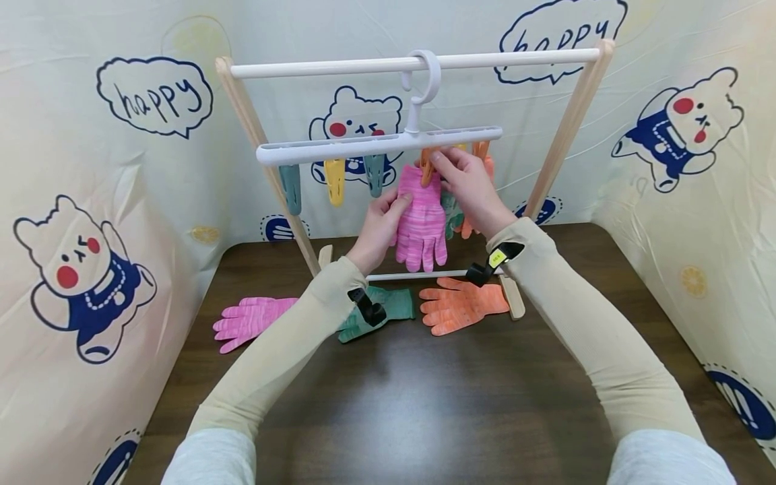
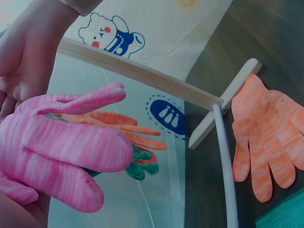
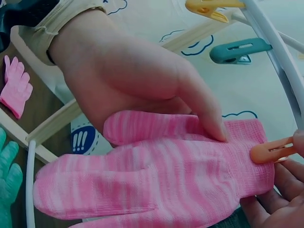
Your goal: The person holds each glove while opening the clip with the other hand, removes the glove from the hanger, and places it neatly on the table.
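Observation:
A pink striped glove (image 1: 422, 225) hangs fingers down beneath the white clip hanger (image 1: 382, 144). My left hand (image 1: 377, 232) pinches its left edge, the thumb lying over the knit near the cuff in the right wrist view. At the top, my right hand (image 1: 471, 183) grips an orange clip (image 1: 427, 168), with the thumb on the clip and other fingers behind the cuff. The clip's tip (image 3: 260, 154) overlaps the cuff. Behind the right hand hang a green glove (image 1: 452, 214) and an orange glove (image 2: 142, 133), partly hidden.
The hanger hooks over the white rod (image 1: 339, 67) of a wooden stand (image 1: 560, 135). Blue-green and yellow clips (image 1: 335, 182) hang at its left. On the brown table (image 1: 412, 404) lie a pink glove (image 1: 251, 320), a green glove (image 1: 394, 304) and an orange glove (image 1: 463, 306).

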Motion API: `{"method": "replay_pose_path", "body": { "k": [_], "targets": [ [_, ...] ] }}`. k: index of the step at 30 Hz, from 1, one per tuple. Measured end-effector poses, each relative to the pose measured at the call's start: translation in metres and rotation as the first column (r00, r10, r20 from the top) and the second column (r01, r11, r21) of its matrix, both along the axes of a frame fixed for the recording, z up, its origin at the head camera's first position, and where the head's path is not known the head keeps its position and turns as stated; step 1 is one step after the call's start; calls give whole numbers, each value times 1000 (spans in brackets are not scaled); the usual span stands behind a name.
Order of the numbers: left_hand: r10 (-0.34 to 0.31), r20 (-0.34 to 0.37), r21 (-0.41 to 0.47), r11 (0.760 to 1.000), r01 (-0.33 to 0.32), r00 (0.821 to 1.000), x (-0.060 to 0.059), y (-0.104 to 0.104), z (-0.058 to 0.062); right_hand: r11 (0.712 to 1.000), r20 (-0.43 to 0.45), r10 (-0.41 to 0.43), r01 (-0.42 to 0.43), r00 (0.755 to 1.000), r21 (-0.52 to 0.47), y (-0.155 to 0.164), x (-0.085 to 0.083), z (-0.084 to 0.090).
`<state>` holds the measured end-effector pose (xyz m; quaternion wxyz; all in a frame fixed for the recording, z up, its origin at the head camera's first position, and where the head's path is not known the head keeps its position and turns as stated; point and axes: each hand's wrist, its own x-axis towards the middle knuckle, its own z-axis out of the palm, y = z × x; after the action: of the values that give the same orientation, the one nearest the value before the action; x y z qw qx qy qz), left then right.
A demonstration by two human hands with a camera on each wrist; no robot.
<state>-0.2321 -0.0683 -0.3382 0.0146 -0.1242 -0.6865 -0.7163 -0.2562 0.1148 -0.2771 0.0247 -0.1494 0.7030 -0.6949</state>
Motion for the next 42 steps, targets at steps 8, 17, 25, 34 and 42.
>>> {"method": "replay_pose_path", "body": {
  "k": [8,17,25,34,42],
  "targets": [
    [9,-9,-38,999,-9,1000,-1,-1,-2,1000,23,-3,3,1000,-24,0,-1,1],
    [15,-21,-48,999,-16,1000,1,1,-2,998,51,-29,32,998,-59,0,1,3],
    [3,-14,-41,999,-3,1000,2,0,-4,994,46,-61,65,997,-85,-1,0,3],
    [-18,-25,-57,998,17,1000,3,-2,-7,992,56,-82,87,995,-87,-2,2,5],
    [-34,-59,-53,998,30,998,5,-3,-9,991,53,-90,94,995,-93,-3,3,4]
  ]
}}
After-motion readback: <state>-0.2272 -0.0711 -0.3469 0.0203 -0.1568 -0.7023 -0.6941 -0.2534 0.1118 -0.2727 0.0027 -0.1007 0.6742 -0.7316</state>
